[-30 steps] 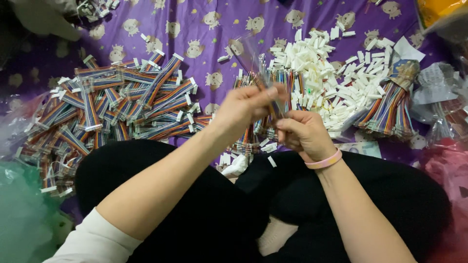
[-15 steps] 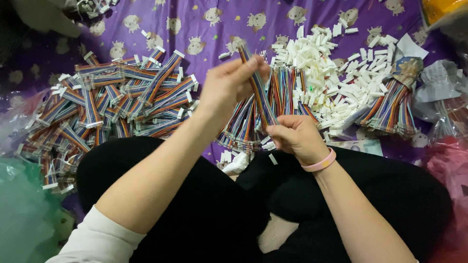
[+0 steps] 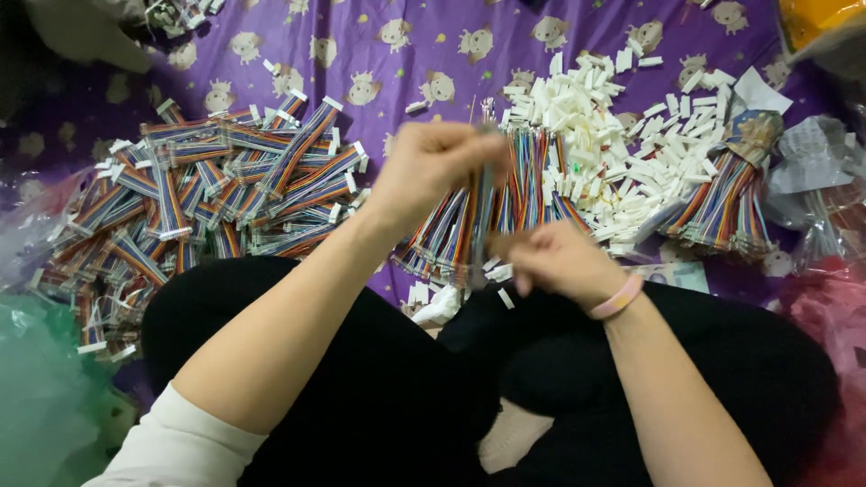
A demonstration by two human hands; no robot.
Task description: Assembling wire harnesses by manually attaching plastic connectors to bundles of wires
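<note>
1. Nearest the camera, the person's crossed legs in black trousers [image 3: 631, 379] fill the lower frame, with both forearms reaching forward over them.
2. The right hand [image 3: 555, 261], with a pink wristband [image 3: 618, 298], sits low above the knees. Its fingers are curled close together, pinching the lower end of one rainbow ribbon cable [image 3: 478, 216].
3. That cable stands nearly upright in the view, its long axis running from the right hand up and away to the left hand. It is motion-blurred, so finer detail cannot be told.
4. The left hand [image 3: 428, 176] is higher and farther out, fingers bunched narrowly around the cable's upper end.
5. Just behind the hands, a fan of loose rainbow cables [image 3: 532, 180] lies on the purple patterned cloth [image 3: 406, 54], too many and too overlapped to count; their long axes run mostly toward and away from the person.
6. To the left lies one large heap of finished cables with white connectors [image 3: 207, 198], pointing in many directions, dozens at least.
7. Farther right, a pile of small white connector housings [image 3: 631, 135] spreads out, uncountable, with one bound bundle of cables [image 3: 722, 203] beside it.
8. Crumpled clear plastic bags [image 3: 812, 180] sit at the right edge.
</note>
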